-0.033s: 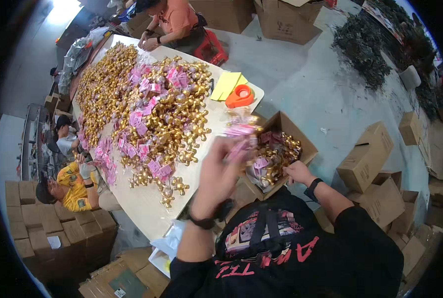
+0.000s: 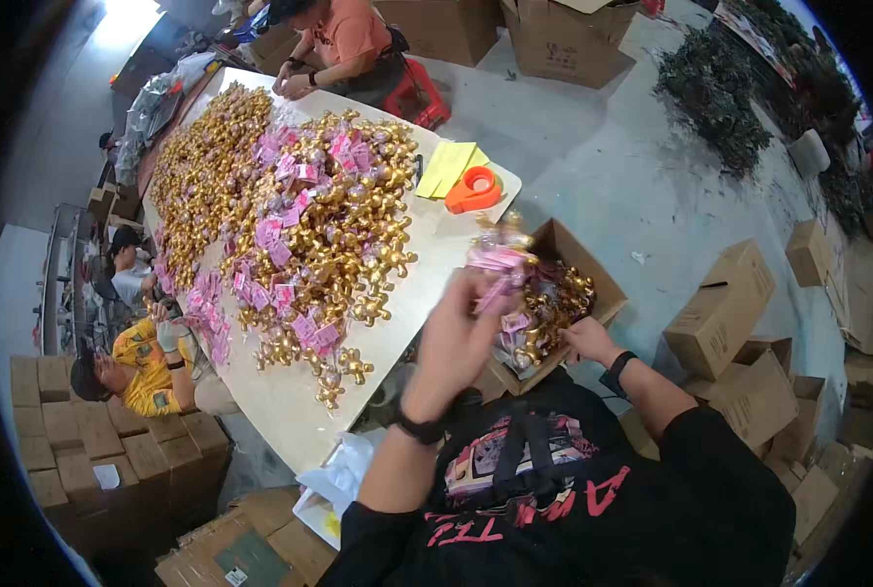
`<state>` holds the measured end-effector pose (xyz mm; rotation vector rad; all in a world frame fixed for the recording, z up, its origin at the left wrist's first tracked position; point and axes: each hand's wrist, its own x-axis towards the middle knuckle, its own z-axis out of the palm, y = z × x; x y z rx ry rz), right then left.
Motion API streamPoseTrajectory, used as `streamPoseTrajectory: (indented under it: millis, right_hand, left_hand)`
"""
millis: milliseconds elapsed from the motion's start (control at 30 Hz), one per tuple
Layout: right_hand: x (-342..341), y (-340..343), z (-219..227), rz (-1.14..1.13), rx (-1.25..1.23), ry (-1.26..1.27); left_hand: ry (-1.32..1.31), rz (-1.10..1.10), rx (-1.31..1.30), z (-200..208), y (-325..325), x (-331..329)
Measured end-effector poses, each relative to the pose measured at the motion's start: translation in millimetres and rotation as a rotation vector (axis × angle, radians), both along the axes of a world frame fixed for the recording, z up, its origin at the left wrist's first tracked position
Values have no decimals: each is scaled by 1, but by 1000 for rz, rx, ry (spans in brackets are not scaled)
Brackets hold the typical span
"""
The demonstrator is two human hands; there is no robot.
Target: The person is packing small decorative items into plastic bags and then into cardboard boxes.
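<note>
My left hand (image 2: 471, 328) is closed around a bunch of small gold balloon-animal-like figures in clear wrap with pink tags (image 2: 500, 262). It holds the bunch above the left side of an open cardboard box (image 2: 605, 311). Inside that box lie more wrapped gold figures (image 2: 572, 289) and some clear plastic. My right hand (image 2: 590, 342) grips the box's near right rim, its fingertips curled inside and partly hidden. A large heap of gold figures, many with pink tags (image 2: 304, 328), covers much of the white table (image 2: 378, 386) to the left.
An orange tape dispenser (image 2: 474, 189) and yellow paper sheets (image 2: 448, 168) lie on the table's corner. Cardboard boxes (image 2: 720, 308) stand at right. A person in orange (image 2: 353, 39) works at the far end, another in yellow (image 2: 148, 367) at left. Stacked cartons (image 2: 94, 440) stand nearby.
My left hand, with its bunch of wrapped gold figures, has moved a little to the right, further over the box. My right hand stays at the rim.
</note>
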<state>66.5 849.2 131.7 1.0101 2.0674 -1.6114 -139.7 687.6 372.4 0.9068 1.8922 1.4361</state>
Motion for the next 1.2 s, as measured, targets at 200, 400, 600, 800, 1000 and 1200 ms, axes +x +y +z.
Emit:
streamPoseTrajectory:
  millis: [200, 400, 600, 800, 1000, 1200]
  right_hand:
    - [6, -3, -11, -41, 24, 65]
    - [3, -3, -9, -157, -123, 11]
    - [6, 106, -60, -633, 466, 193]
    - [-47, 179, -73, -812, -320, -91]
    - [-56, 121, -56, -554, 567, 179]
    - [-12, 6, 5, -21, 863, 160]
  left_hand:
    - [219, -501, -542, -92, -26, -4]
    - [357, -5, -740, -122, -143, -106]
    - [338, 303, -815, -137, -251, -176]
    - [193, 307, -736, -176, -271, -220]
    - [410, 598, -828, -216, -249, -303]
    - [267, 930, -672, -267, -252, -355]
